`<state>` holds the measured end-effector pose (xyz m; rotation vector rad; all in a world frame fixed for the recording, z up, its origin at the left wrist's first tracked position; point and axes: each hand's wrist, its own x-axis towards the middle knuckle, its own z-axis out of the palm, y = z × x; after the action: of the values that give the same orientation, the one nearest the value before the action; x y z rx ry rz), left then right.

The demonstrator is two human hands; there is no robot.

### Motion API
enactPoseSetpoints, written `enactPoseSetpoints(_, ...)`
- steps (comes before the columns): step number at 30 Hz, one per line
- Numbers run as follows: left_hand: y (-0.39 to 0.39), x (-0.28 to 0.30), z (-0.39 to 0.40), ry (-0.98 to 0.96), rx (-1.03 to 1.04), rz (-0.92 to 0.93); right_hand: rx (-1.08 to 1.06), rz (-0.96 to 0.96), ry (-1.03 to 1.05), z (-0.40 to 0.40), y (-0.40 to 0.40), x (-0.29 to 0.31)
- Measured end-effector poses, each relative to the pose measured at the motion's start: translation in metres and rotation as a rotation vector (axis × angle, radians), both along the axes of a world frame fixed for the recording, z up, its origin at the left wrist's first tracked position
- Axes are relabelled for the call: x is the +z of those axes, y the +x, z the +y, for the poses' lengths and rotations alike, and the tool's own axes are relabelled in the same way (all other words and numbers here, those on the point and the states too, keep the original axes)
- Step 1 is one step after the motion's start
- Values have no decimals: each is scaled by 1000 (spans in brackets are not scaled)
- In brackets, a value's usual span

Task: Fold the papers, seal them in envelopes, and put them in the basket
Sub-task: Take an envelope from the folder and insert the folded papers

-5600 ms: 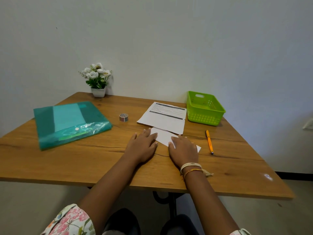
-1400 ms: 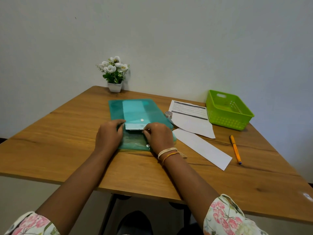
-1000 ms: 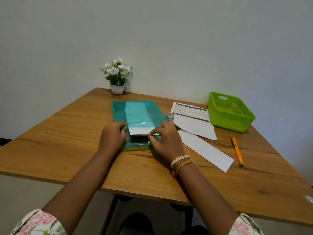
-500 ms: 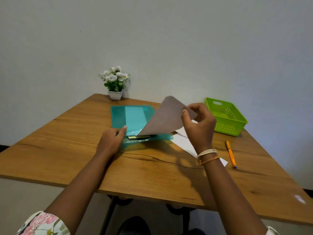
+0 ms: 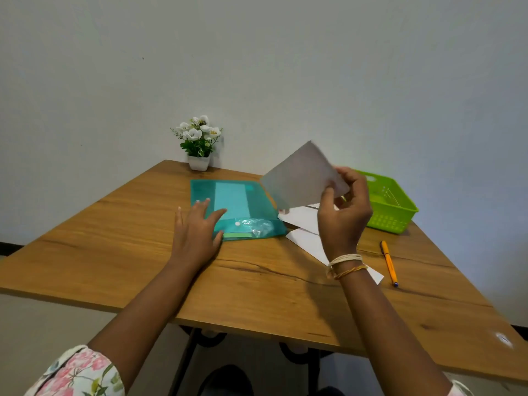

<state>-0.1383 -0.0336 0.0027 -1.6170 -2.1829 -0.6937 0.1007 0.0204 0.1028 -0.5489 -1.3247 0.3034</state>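
Envelope (image 5: 303, 178) held up in the air, a little right of centre in the frame, tilted, pinched at its right end between thumb and fingers of the right hand (image 5: 345, 212). Left hand (image 5: 197, 232) open and flat, fingers spread, resting on the near left corner of the teal folder (image 5: 245, 201) on the wooden surface (image 5: 143, 252). Folded paper (image 5: 305, 241) lying on the surface at the lower right of the folder, partly hidden behind the right wrist; printed sheets (image 5: 300, 217) just above it; green basket (image 5: 391, 207) at the right edge, with no envelope visible inside from this angle. Probably the step in hand: making the envelope ready to receive the folded paper. To do it well: bring the envelope down flat on the surface in front. Flap side not possible to tell from here, so turn and check first. Take the left hand off the folder and use it to lift the flap and keep the mouth open. Then slide the folded paper in straight, long edge first, without forcing the corners. Keep clear of the orange pen (image 5: 388, 261) to avoid rolling it away.
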Motion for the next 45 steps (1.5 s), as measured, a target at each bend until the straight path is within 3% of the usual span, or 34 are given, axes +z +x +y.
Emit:
enactPoseSetpoints(4, 11, -1, 1, -39, -235, 166, 112, -321, 8, -6, -7, -37)
enactPoseSetpoints(6, 12, -3, 2, -118, -276, 134, 166, -461, -32, -6, -8, -55)
enactPoseSetpoints(10, 9, -5, 3, -201, -147, 51, 183, -689, -214, -8, -6, -84)
enactPoseSetpoints(14, 8, -6, 2, -236, 35, -50, 159, -886, -265, -3, -7, -93)
enactPoseSetpoints(24, -5, -8, -2, -327, 339, -155, 8, -1029, -331, 3, -8, -103)
enactPoseSetpoints(30, -4, 0, -5, -306, 388, -182, 18, -1092, -380, 4, -12, -102)
enactPoseSetpoints(33, 16, 10, -3, -85, 173, -77, 42, -1109, -400, 3, -12, -100)
enactPoseSetpoints(35, 37, 15, 2, -21, -119, -214, 54, -1080, -417, 3, -9, -100)
enactPoseSetpoints(37, 56, 17, 11, -127, -321, -421, 8, -981, -445, 5, -3, -96)
enactPoseSetpoints(41, 72, 11, 33, -174, -431, -523, -218, -856, -596, 23, 24, -84)
enactPoseSetpoints(45, 66, 2, 36, -264, -422, -540, -372, -1061, -821, 51, 63, -85)
